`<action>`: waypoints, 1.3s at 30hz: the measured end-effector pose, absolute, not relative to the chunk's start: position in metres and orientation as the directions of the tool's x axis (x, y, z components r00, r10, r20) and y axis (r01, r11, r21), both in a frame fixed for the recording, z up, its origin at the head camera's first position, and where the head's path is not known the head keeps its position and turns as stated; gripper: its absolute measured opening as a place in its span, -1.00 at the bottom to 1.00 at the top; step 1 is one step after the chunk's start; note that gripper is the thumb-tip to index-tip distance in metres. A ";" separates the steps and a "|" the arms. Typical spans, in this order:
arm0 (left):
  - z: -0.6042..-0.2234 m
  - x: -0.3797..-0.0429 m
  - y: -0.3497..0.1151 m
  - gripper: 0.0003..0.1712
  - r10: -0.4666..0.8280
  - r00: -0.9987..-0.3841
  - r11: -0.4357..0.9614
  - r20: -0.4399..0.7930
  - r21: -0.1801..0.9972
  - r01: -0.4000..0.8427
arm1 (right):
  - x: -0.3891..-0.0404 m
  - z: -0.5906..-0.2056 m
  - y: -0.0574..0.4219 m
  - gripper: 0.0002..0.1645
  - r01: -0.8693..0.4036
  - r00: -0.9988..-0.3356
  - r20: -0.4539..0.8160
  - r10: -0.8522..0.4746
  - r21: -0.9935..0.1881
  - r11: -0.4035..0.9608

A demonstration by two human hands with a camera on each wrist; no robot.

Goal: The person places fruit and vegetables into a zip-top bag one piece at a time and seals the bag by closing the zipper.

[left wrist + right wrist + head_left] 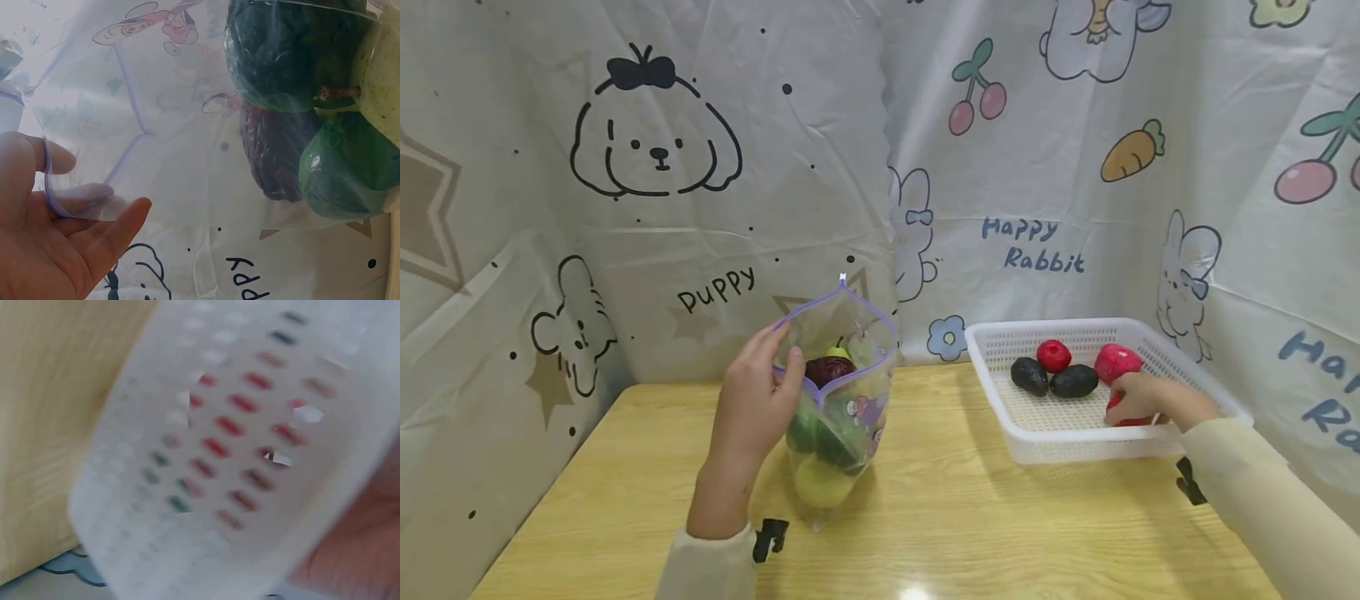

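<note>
My left hand [756, 400] holds the purple-edged rim of a clear zip bag [880, 392] between thumb and fingers. The bag stands upright, its mouth spread wide. Inside are green fruits [350, 165], a dark purple wrinkled one [275, 153] and a yellow-green pear-like one [837, 352], above a yellow one [822, 483]. Over at the right, my right hand [1138, 396] reaches into a white plastic basket [1022, 446] and grips a red fruit [1133, 422], mostly covered by the fingers. The basket wall hides that grasp in the right wrist view.
Two dark oval fruits [1073, 381], a small red fruit [1054, 356] and a pinkish-red one [1116, 360] lie in the basket. Bag and basket stand apart on a wood-grain table [940, 500]. A printed curtain [820, 167] hangs behind.
</note>
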State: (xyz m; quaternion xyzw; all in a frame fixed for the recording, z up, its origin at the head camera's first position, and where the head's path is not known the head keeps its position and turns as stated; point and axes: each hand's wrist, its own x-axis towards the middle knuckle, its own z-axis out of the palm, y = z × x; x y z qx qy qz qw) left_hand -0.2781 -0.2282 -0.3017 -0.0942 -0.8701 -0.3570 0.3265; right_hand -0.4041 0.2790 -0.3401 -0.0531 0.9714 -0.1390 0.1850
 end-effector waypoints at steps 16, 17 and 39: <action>-0.298 -0.280 -0.231 -0.46 -0.055 -0.774 0.723 0.630 0.560 0.405 | -0.383 -0.296 0.202 -0.48 -0.402 -0.914 0.084 -0.398 -0.338 0.851; -0.298 -0.280 -0.231 -0.46 -0.056 -0.777 0.721 0.626 0.564 0.403 | -0.379 -0.293 0.196 -0.49 -0.415 -0.909 0.111 -0.401 -0.331 0.848; -0.295 -0.273 -0.231 -0.43 -0.045 -0.802 0.725 0.596 0.572 0.384 | -0.324 -0.223 0.025 -0.41 -0.806 -0.577 0.604 -0.549 -0.310 0.505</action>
